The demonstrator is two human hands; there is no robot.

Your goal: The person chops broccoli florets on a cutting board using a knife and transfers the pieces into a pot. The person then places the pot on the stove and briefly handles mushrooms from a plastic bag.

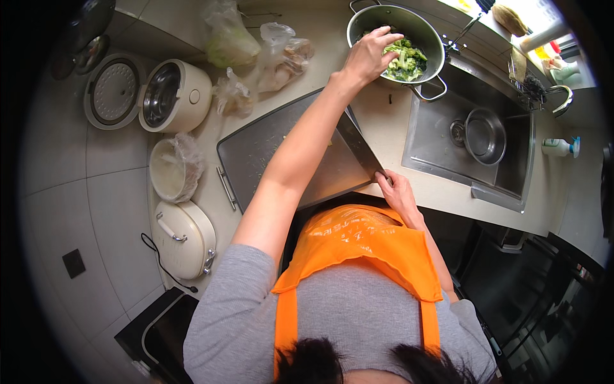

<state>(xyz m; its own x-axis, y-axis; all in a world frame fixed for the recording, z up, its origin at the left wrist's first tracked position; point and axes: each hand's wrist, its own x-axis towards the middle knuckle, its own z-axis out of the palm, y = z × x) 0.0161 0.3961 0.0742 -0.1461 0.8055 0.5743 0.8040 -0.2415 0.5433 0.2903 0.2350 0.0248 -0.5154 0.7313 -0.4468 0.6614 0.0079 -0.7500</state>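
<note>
Over a steel pot point(356, 29) at the top, my left hand point(371, 55) reaches in with its fingers apart, just above chopped leafy greens point(407, 60) in water. Nothing shows between its fingers. My right hand point(397, 192) grips the near right corner of a large grey tray point(244, 158) with raised sides and a metal handle at its left end. Small green scraps lie on the tray, and my left forearm crosses above it, hiding part of its middle.
A steel sink point(431, 139) at right holds a metal bowl point(484, 137). Plastic bags of food point(283, 62), an open rice cooker point(180, 96), a bag-lined tub point(168, 170) and a cream lidded appliance point(187, 240) stand at left. A spray bottle point(556, 147) stands right of the sink.
</note>
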